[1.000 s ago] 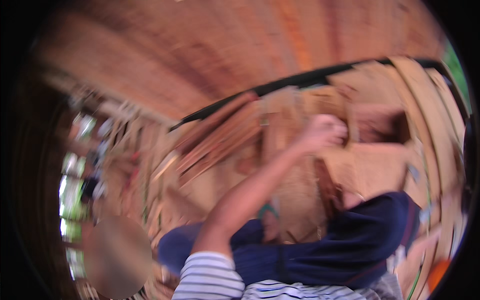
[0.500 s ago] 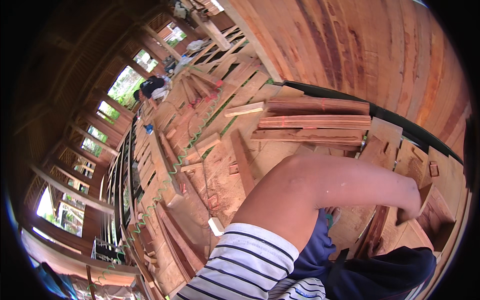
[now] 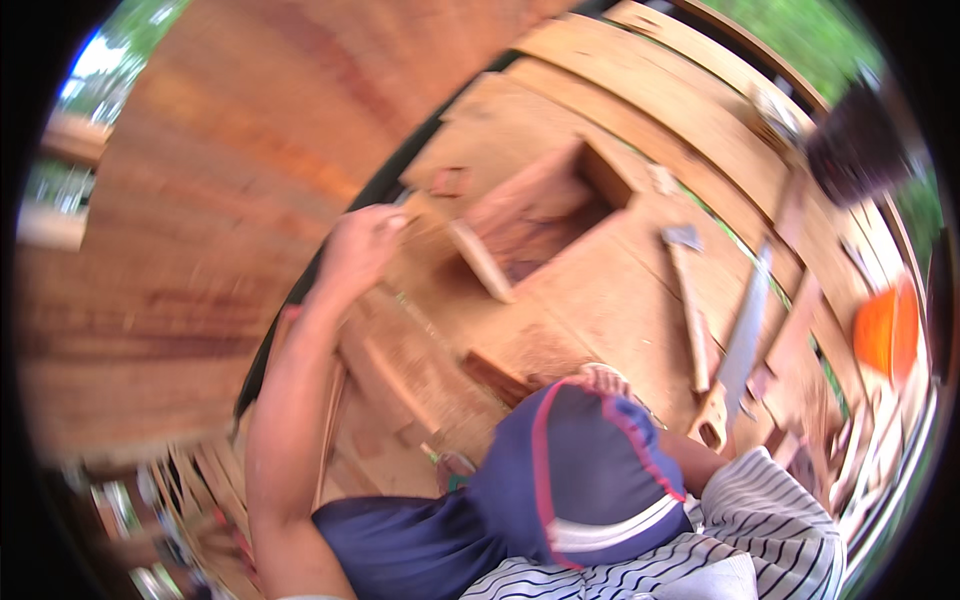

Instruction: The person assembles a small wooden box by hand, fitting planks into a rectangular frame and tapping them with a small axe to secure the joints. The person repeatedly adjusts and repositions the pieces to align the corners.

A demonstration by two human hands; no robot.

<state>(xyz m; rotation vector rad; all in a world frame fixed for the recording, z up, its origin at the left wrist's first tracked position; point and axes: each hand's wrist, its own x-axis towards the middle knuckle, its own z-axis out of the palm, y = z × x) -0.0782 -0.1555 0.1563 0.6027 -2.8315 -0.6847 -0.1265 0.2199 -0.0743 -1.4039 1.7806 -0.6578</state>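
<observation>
My left hand [image 3: 362, 250] is held out beside an open wooden box [image 3: 520, 198], near the dark strip along the panel wall. Its fingers are curled in; motion blur hides what they hold, if anything. My right forearm [image 3: 692, 462] passes behind my raised knee, and the knee hides that hand. In front of the knee lies a short dark-edged board [image 3: 497, 378]. A hatchet [image 3: 688, 300] with a wooden handle rests on the planks right of the box. Beside it lies a handsaw [image 3: 745, 335] with a pale wooden grip.
A tall wooden panel wall [image 3: 200, 270] rises at the left. An orange container [image 3: 886, 330] stands at the far right, below a dark bucket-like thing [image 3: 862, 145]. The plank floor [image 3: 620, 275] has gaps, and wood offcuts [image 3: 795, 320] lie near the saw.
My view has swung right, bringing the box toward the middle and the hatchet, saw and orange container into sight. The stacked boards and the other person have left the view. My left hand remains near the box.
</observation>
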